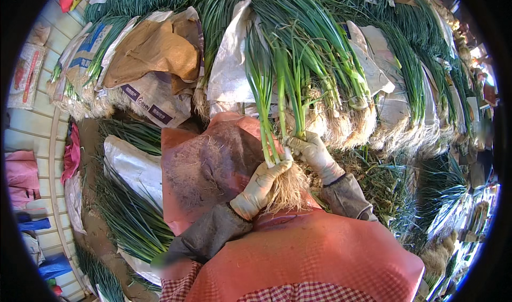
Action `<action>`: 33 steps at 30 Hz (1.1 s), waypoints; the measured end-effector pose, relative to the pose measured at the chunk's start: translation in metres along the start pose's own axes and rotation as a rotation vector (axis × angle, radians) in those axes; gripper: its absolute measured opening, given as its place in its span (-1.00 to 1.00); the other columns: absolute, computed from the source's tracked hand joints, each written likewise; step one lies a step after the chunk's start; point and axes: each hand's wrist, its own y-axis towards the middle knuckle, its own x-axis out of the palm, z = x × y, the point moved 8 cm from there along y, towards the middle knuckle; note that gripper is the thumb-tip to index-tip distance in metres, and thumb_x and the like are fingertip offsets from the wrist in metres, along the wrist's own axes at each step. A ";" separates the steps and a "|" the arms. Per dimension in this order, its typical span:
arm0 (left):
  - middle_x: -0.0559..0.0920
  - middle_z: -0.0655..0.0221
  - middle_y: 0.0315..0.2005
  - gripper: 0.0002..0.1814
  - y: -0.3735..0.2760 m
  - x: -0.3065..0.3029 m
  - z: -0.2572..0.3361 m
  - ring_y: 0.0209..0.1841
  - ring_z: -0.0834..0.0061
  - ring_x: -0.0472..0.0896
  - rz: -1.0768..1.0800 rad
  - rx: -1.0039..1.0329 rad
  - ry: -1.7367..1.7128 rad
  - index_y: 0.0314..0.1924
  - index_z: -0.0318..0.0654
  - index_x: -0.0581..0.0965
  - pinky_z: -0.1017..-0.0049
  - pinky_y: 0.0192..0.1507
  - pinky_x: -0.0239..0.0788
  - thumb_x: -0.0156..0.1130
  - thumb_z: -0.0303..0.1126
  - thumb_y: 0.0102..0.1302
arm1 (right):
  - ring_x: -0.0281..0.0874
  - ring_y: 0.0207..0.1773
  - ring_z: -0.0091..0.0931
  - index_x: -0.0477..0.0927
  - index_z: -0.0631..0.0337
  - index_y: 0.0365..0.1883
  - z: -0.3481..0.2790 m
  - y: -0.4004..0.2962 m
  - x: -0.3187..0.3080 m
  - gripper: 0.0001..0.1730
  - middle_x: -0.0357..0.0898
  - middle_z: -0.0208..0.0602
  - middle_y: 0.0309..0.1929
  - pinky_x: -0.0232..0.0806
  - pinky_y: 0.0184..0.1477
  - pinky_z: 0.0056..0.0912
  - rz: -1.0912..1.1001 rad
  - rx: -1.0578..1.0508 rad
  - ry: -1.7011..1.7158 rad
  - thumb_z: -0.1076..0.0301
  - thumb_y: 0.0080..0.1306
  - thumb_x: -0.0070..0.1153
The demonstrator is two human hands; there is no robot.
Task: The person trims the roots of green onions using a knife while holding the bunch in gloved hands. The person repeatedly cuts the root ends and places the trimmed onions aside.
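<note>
In a pale glove, my left hand (260,184) closes around a small bunch of green onions (266,114) just above their roots. The bunch stands nearly upright, and its shaggy, straw-coloured roots (289,188) hang beside the glove. My right hand (314,154), gloved too, grips the lower stalks of other green onions (296,106) right next to them. Behind my hands, a larger pile of green onions (348,74) lies with its roots towards me. A soiled red plastic apron (320,250) covers my lap and knees.
Several more bundles of green onions (416,86) line the far side, with woven sacks (228,74) between them. A brown cloth (152,54) drapes over the sacks. Leaf scraps (368,186) litter the right. More green onions (136,218) and a white sack (132,166) lie left.
</note>
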 end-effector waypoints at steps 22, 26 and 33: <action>0.58 0.39 -0.25 -0.47 -0.004 0.024 0.001 -0.22 0.56 0.58 -0.192 -0.046 -0.068 0.20 -0.38 0.35 0.52 -0.11 0.48 0.19 -0.30 0.29 | 0.56 -0.41 -0.51 0.53 0.23 -0.16 0.046 -0.260 -0.291 -0.76 0.54 -0.28 -0.46 0.45 -0.36 -0.45 0.500 0.102 0.159 0.27 0.30 0.09; 0.57 0.40 -0.23 -0.48 0.007 0.012 -0.008 -0.21 0.57 0.57 -0.210 -0.013 0.005 0.19 -0.38 0.36 0.53 -0.10 0.46 0.20 -0.30 0.28 | 0.58 -0.34 -0.23 0.56 0.20 -0.05 0.161 -0.287 -0.309 -0.67 0.60 -0.13 -0.35 0.46 -0.29 -0.24 0.080 0.602 -1.365 0.19 0.37 -0.03; 0.58 0.38 -0.21 -0.47 0.004 0.025 -0.005 -0.22 0.62 0.56 -0.167 -0.011 0.073 0.13 -0.38 0.39 0.64 -0.17 0.45 0.27 -0.29 0.21 | 0.55 -0.16 -0.51 0.43 0.16 0.22 -0.030 -0.065 -0.022 -0.48 0.57 -0.30 -0.14 0.43 -0.09 -0.45 -0.169 -0.252 -0.297 0.52 0.26 0.16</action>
